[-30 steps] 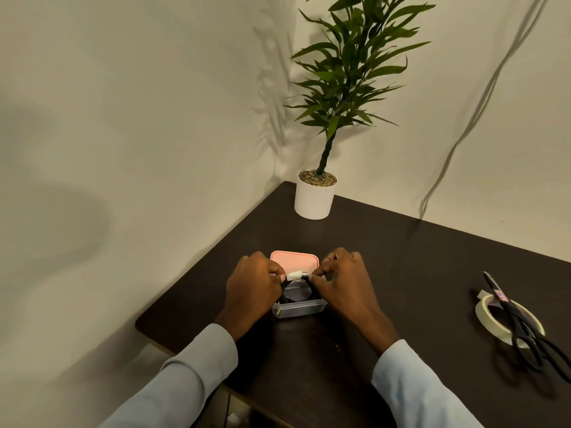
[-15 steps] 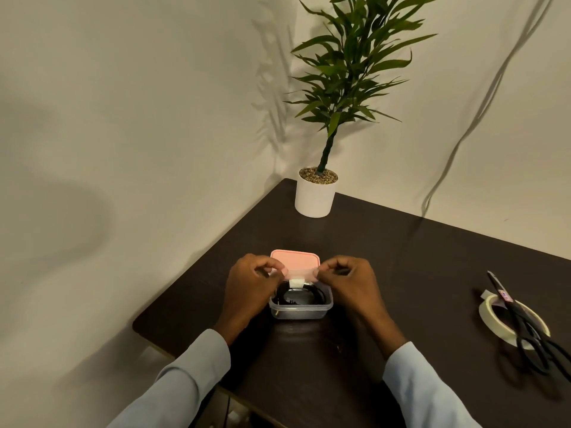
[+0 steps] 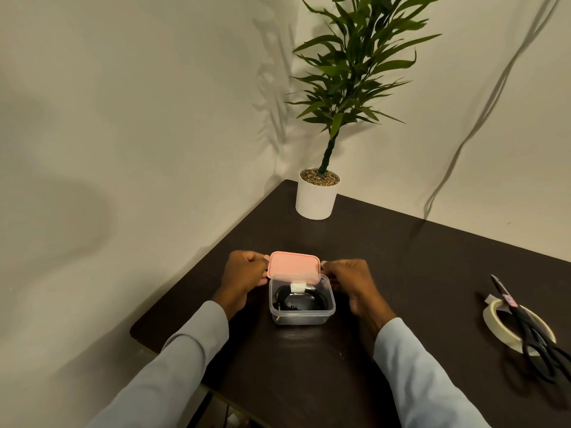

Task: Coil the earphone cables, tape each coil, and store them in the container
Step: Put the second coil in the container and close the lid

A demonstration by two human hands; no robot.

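Holding: pink lid (image 3: 294, 265) by its short ends, my left hand (image 3: 244, 274) and right hand (image 3: 347, 278) each pinching one side, fingers curled.
Lid position: raised over the far rim of the clear container (image 3: 302, 316).
Container location: near the table's (image 3: 401, 257) left edge, before me.
Contents: black earphone coil (image 3: 301, 299) with white tape band (image 3: 298, 286), lying inside.
Handling: lid looks light, thin, flexible; grip the edges, press the corners evenly.

Container mouth: I see the pink lid (image 3: 294, 265) overhanging the container's (image 3: 302, 316) far edge; near side open.
Flanks: left hand (image 3: 245, 274), right hand (image 3: 347, 278) apparently block both.
Right: scissors (image 3: 531, 329) across tape roll (image 3: 506, 327), well apart.
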